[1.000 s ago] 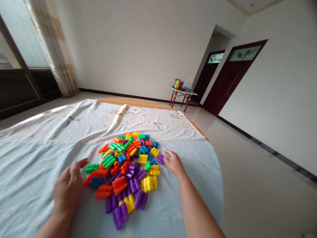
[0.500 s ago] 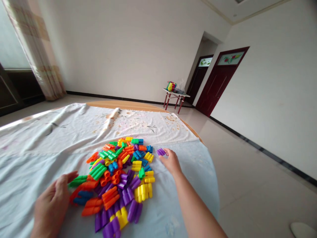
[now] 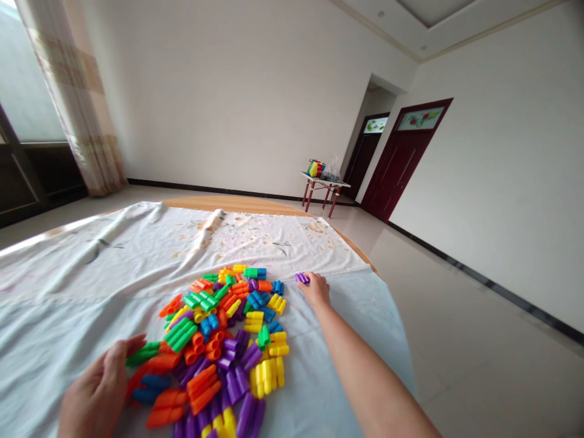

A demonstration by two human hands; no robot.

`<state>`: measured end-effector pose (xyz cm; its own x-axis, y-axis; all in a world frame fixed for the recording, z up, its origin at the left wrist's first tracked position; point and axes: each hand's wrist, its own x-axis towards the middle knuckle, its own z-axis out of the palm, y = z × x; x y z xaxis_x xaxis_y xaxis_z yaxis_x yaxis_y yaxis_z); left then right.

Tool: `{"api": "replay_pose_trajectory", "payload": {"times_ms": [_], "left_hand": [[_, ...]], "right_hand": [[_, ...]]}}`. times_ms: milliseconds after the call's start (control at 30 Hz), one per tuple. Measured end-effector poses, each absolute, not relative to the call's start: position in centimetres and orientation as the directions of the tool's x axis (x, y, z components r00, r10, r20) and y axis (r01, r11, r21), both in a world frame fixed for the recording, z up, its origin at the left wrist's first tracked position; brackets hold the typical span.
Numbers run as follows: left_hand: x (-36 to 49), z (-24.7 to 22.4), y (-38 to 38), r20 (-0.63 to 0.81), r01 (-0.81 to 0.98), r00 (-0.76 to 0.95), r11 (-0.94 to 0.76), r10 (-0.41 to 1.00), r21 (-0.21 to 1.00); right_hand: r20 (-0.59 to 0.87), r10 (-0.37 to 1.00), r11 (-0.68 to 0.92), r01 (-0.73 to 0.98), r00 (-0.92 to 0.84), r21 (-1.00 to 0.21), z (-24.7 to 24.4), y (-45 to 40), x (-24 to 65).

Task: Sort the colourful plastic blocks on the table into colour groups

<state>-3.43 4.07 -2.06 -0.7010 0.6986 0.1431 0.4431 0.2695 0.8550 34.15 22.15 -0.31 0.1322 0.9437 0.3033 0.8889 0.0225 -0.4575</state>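
Purple block [image 3: 302, 278]: glossy, ribbed, partly covered by fingers. Visible length runs roughly left–right, free end pointing left. Located right of the coloured pile [image 3: 228, 331], over the counter [image 3: 360, 328]. Right hand [image 3: 316, 289]: grip pinching it. Left hand [image 3: 98, 386], near left, beside a green block [image 3: 145, 354]; from here I cannot tell its grip.

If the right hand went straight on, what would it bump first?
Probably nothing: past the right hand and its purple block, the way over the white cloth looks free, though depth's unclear.
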Motion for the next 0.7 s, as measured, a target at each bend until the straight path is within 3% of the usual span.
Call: {"api": "replay_pose_trajectory", "payload": {"times_ms": [300, 700], "left_hand": [[-2.2, 0.0, 3.7, -0.047, 0.305, -0.693, 0.351, 0.72, 0.885], [-1.3, 1.0, 3.6, -0.043, 0.306, -0.691, 0.346, 0.722, 0.887]], "right_hand": [[0.3, 0.944, 0.026, 0.871, 0.141, -0.491, -0.6, 22.2, 33.8], [0.352, 0.931, 0.117, 0.84, 0.092, -0.529, -1.0, 20.1, 34.9]]}}
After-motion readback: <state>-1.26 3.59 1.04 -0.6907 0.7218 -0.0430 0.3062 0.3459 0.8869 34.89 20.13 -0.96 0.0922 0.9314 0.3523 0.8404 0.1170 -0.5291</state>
